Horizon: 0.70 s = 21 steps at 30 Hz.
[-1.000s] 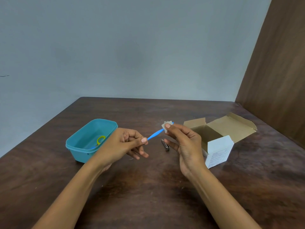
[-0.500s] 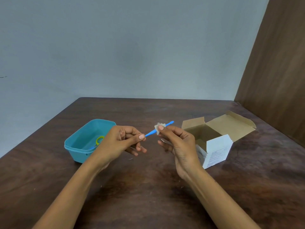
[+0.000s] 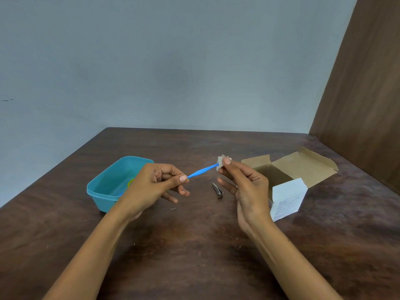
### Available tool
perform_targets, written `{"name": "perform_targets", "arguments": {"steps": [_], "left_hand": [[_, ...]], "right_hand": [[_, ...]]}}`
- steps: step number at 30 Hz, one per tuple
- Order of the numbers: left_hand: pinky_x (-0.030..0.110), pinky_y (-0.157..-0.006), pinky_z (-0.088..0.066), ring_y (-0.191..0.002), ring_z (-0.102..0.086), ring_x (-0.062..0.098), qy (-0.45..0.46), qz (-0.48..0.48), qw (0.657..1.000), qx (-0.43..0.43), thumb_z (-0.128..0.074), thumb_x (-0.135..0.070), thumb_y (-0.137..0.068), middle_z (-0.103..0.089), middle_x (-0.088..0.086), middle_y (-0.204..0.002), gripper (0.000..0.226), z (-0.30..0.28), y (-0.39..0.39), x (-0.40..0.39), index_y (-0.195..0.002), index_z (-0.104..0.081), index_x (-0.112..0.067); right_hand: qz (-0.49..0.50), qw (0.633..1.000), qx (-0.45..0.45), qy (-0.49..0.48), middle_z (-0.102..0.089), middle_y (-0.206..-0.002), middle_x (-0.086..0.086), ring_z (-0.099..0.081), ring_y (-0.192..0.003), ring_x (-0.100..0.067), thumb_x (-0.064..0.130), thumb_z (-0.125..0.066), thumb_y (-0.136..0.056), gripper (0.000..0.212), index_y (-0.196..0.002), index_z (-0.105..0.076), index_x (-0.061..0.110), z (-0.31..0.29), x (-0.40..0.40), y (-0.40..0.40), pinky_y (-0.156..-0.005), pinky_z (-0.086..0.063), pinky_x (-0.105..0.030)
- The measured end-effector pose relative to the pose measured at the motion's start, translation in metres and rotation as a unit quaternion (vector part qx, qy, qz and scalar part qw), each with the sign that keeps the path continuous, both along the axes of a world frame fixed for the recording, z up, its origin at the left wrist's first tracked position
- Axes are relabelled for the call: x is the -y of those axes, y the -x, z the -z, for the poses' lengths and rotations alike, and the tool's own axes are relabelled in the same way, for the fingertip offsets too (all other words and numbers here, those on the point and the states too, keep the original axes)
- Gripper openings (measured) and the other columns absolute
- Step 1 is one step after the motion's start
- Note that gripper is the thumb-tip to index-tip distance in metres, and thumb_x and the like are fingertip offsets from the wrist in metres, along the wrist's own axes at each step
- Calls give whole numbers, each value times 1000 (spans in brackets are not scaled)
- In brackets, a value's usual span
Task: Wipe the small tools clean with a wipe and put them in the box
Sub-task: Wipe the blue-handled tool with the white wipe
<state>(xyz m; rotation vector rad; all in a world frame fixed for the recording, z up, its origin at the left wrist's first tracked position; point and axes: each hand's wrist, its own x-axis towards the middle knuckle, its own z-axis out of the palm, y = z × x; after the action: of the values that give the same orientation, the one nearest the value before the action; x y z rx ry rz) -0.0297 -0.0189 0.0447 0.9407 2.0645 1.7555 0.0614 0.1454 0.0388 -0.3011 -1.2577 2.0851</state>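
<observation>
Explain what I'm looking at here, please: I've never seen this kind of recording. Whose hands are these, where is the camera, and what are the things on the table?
There is no machine here. A person wears one wide-angle camera on the head, looking forward and down, so both arms reach in from the bottom of the picture.

The left hand pinches the end of a thin blue plastic tool. The right hand pinches a small white wipe around the tool's far tip, cleaning it.

On the dark wooden table stand a teal plastic box on the left, with something yellow-green inside, and an open cardboard carton on the right. Between them lies a metal nail clipper, untouched.
</observation>
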Motion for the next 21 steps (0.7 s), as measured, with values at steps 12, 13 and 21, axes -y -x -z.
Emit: {"name": "perform_targets", "arguments": {"steps": [12,13,21], "left_hand": [[25,-53,-56,-70,-72,26,-23,5,998,-51,-60,-10,-88,-65,10,-60,12,4,-9,-10,-86,-69,-2],[25,-54,-56,-69,-72,25,-25,5,998,-54,-60,-10,-88,-65,11,-61,12,3,-10,-11,-87,-69,-2],[22,-50,-54,-68,-73,27,-41,24,999,23,-57,-18,-89,-49,2,-51,19,0,-11,-10,-82,-69,-5]], "right_hand": [[-119,983,64,-125,-75,-88,-5,-69,-86,-13,11,-72,-78,14,-91,-74,6,8,15,-3,-70,-57,-25],[-127,981,66,-130,-75,-89,-6,-69,-87,-14,12,-72,-79,15,-92,-74,6,9,16,-3,-71,-57,-26],[-143,986,9,-86,-74,-93,-4,-67,-92,-16,15,-71,-75,11,-84,-76,12,2,12,-1,-74,-55,-26]]}}
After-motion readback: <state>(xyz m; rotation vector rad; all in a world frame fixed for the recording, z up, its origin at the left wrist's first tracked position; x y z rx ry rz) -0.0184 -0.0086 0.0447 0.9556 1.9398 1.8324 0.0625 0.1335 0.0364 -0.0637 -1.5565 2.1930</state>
